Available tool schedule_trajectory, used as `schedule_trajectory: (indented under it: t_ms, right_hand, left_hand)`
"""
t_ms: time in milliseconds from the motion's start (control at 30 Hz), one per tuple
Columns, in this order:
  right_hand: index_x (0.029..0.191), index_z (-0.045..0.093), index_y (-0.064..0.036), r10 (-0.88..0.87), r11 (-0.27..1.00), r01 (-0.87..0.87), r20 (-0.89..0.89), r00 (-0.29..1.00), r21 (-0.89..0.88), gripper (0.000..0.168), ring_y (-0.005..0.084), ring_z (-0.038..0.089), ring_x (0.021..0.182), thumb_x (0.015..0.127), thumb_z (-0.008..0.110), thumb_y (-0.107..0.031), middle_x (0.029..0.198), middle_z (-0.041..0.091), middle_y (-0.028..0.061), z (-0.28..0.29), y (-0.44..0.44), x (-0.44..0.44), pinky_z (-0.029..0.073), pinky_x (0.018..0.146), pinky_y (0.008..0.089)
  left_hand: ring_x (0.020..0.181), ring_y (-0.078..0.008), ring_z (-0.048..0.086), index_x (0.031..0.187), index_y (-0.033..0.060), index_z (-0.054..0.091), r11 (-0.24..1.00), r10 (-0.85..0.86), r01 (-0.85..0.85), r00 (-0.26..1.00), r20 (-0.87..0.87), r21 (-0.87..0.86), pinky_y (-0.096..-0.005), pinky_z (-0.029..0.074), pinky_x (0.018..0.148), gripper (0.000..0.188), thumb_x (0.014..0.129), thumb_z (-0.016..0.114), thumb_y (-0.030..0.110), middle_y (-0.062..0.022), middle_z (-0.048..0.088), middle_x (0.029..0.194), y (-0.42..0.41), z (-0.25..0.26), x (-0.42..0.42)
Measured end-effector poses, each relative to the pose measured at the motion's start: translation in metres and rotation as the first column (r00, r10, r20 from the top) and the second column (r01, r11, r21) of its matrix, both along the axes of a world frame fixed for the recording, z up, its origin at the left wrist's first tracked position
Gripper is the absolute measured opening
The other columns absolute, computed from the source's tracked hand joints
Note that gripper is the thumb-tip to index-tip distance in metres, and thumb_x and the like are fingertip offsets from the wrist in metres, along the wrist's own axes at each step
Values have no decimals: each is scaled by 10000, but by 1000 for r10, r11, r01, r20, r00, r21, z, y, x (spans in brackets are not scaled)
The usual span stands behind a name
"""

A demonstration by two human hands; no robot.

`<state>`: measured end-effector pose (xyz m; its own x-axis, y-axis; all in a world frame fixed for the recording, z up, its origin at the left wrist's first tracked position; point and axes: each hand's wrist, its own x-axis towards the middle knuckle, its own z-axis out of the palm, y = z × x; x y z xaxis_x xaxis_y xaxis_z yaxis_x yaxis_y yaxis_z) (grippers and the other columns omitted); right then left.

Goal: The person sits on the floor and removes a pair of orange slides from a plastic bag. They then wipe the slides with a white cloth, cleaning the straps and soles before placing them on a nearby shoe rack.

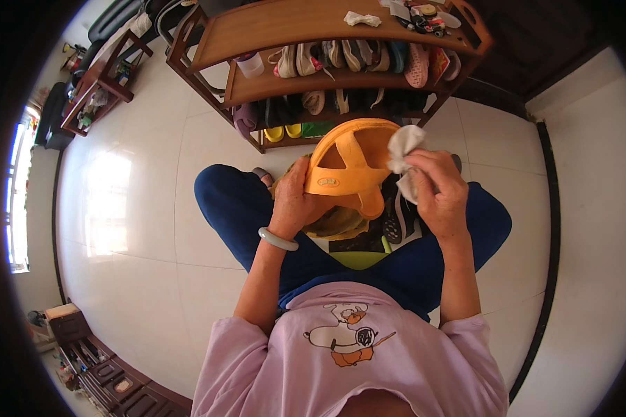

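An orange rubber sandal (347, 174) with crossed straps is held up over my lap, its side bearing a small badge. My left hand (292, 195) grips it at the left edge, with the fingers partly hidden behind it. Pinched in my right hand (438, 187) is a crumpled white cloth (404, 148), close against the sandal's right edge; whether they touch I cannot tell. Below the sandal, a yellowish container (339, 227) shows between my legs, mostly covered. A dark shoe (393, 221) with a pale trim lies to its right.
A wooden shoe rack (287, 26) stands ahead, its lower shelves full of shoes (354, 54). Small items and a white crumpled piece (362, 19) lie on top. Part of a green seat (357, 259) shows beneath me. A wall (587, 219) rises at right; dark wooden furniture (109, 372) stands at lower left.
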<state>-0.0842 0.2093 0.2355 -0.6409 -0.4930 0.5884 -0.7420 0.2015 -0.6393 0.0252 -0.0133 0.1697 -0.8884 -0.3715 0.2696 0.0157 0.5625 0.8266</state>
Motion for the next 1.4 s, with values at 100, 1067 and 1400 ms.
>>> schedule_trajectory:
  t_ms: [100,1067,1400]
  right_hand:
    - [1006,613,-12,167,978,-162,-31,985,129,180,311,617,857,840,587,51,929,653,126,8,-13,-1,509,786,392]
    - [919,511,-21,-118,828,56,75,990,558,83,397,650,760,872,496,-88,886,651,198,-5,22,-6,516,702,488]
    - [998,535,-42,96,990,-123,321,942,65,149,367,635,700,849,528,-43,828,636,180,26,5,14,502,660,444]
  left_hand:
    - [837,-430,598,954,27,523,997,-70,69,997,22,37,-417,485,679,445,685,833,198,-195,618,840,2,-1,-2]
    - [787,-132,522,977,14,545,985,35,-23,997,-70,169,-269,465,709,207,827,681,57,-92,595,818,-44,12,3]
    - [732,-176,525,986,24,545,994,-59,68,994,-96,86,-276,463,702,287,789,741,97,-96,581,803,-28,8,1]
